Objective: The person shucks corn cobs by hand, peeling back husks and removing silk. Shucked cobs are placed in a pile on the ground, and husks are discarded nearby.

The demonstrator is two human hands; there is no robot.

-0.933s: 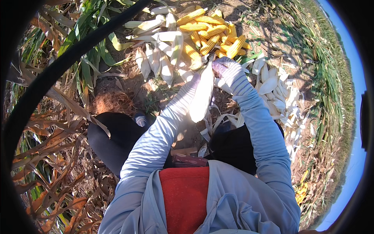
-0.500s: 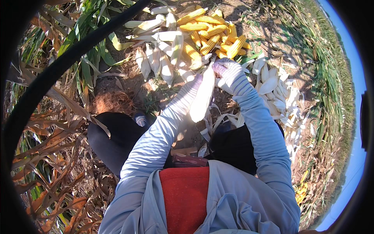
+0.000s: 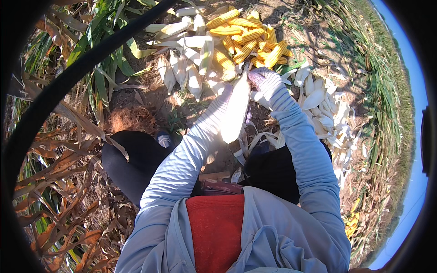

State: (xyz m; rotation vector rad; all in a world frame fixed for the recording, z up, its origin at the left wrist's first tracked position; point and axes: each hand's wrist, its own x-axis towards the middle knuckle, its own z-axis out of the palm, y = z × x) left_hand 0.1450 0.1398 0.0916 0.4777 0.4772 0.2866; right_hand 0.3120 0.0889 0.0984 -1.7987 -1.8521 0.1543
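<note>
A pale ear of corn in its husk (image 3: 235, 109) slants between my hands, its broad end toward me and its tip pointing away. My left hand (image 3: 223, 96), in a light purple glove, is closed round it from the left, the fingers mostly hidden behind the husk. Close to the tip, my right hand (image 3: 261, 77) is curled in a matching glove; what its fingers grip is hidden. A small dark bit shows by the tip. Just beyond lies a heap of husked yellow corn cobs (image 3: 248, 38). Several unhusked ears (image 3: 182, 73) lie to its left.
Stripped white husks (image 3: 325, 107) are piled on the right. Brown corn silk (image 3: 129, 119) lies at the left near my knee. Dry leaves (image 3: 59, 168) and green stalks (image 3: 98, 68) stand on the left; a black strap (image 3: 86, 59) crosses the upper left.
The ear of corn has shifted very slightly left and toward me. Both hands keep nearly the same place, and the piles are unchanged.
</note>
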